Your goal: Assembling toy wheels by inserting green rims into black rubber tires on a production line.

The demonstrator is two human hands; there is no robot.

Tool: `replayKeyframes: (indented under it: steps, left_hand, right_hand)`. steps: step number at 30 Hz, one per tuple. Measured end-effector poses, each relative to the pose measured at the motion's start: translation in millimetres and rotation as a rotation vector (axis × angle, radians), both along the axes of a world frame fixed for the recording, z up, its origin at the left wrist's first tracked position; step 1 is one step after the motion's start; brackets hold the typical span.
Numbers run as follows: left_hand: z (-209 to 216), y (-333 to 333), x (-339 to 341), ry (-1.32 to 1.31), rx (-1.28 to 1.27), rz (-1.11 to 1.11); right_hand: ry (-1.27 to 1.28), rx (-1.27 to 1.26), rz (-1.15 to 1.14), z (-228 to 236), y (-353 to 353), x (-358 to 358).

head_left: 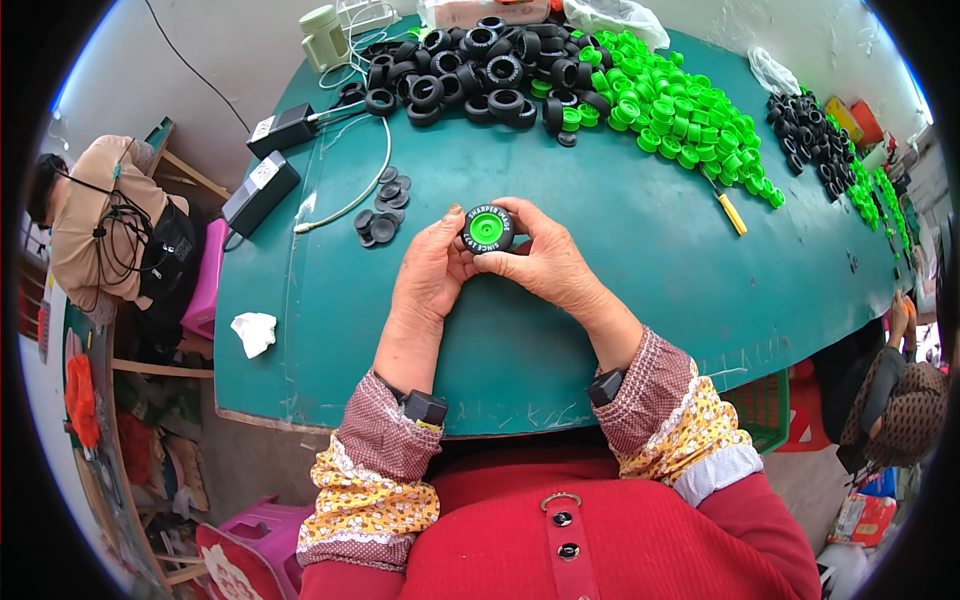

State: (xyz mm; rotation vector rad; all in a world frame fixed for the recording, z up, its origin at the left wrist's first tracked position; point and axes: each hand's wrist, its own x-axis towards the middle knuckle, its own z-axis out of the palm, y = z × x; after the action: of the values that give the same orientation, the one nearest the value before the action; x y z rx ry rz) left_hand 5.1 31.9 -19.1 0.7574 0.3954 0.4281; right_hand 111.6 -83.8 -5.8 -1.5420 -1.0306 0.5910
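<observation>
Between both hands, above the near part of the green tabletop, is a small toy wheel (pixel 488 229): a black tyre with pale lettering round a bright green hub, its face turned up. My left hand (pixel 436 262) grips its left side, the thumb along the rim. From the right, my right hand (pixel 548 256) pinches the tyre with the index finger on top and the thumb below. Left of the hands lie several flat black discs (pixel 384 222). Beyond the hands are a heap of black tyres (pixel 470 72) and a pile of green hubs (pixel 690 115).
A yellow-handled screwdriver (pixel 732 214) lies by the green hubs. Two black power bricks (pixel 262 192) and a white cable (pixel 375 185) are at left, near a crumpled white tissue (pixel 255 334). Other people (pixel 890 405) sit at right and left; more tyres (pixel 808 140) lie far right.
</observation>
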Motion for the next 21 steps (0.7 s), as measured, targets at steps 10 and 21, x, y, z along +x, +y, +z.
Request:
replayKeyframes:
  steps: [10,21]
  left_hand:
    - [4.8,-11.0,4.3,0.153,0.326,0.071]
    - [6.4,-15.3,11.9,0.277,0.639,0.013]
  right_hand:
    - [0.071,0.024,-0.008,-6.7,-8.1,6.7]
    - [0.354,0.114,0.007,-18.5,-9.3,18.8]
